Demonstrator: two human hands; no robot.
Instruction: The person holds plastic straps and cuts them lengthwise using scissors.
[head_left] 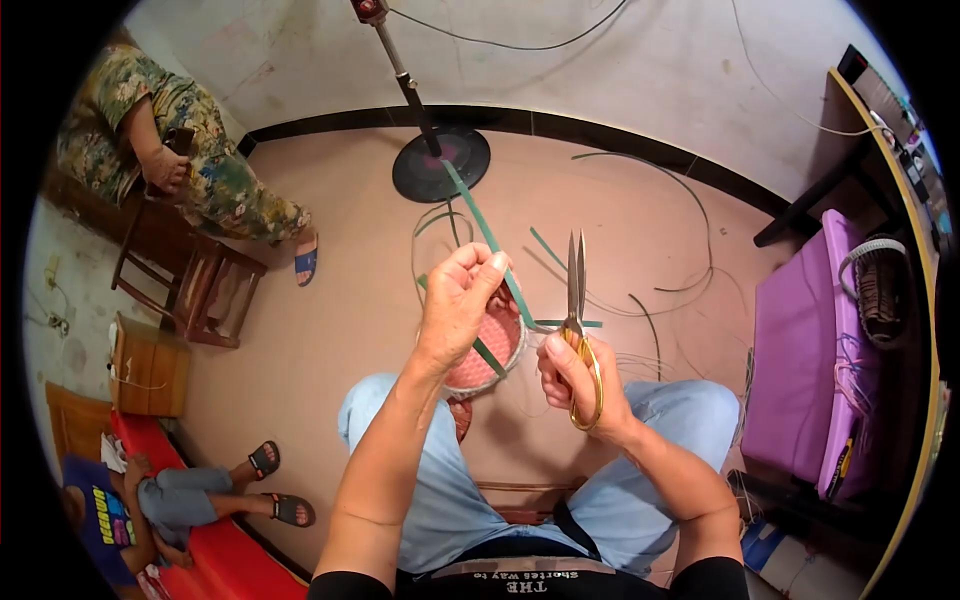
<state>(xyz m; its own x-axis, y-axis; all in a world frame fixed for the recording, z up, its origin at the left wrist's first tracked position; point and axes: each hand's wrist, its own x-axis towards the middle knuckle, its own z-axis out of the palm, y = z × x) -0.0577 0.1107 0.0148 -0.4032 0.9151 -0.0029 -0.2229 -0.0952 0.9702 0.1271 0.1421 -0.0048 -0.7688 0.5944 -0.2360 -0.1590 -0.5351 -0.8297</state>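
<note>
Left hand [458,310]: closed, thumb and fingers pinching a green strip [480,215], held over the far part of the pink basket [472,366]. Right hand [585,385]: closed round the gold handles of the scissors [576,285], just right of the pink basket, blades pointing away from the wearer, tips slightly apart. The strip's near end runs to beside the right thumb; contact there cannot be confirmed.

The pink basket, round with a pale rim, sits low in front of the wearer, partly covered by the left hand and forearm. A further green length crosses its opening.

Loose strips [645,322] lie on the tiled floor [350,250], right of the pink basket and beyond it. Beyond it also stands a pole on a round black base [403,178]. Well to its right: a purple box [790,345], with a dark woven basket [880,295] at its far side. Well to its left: a wooden chair [215,290] and a person in floral clothing [215,150] holding a dark object. Nearer the wearer on that side, a second person [185,500] sits on a red seat [235,550].
</note>
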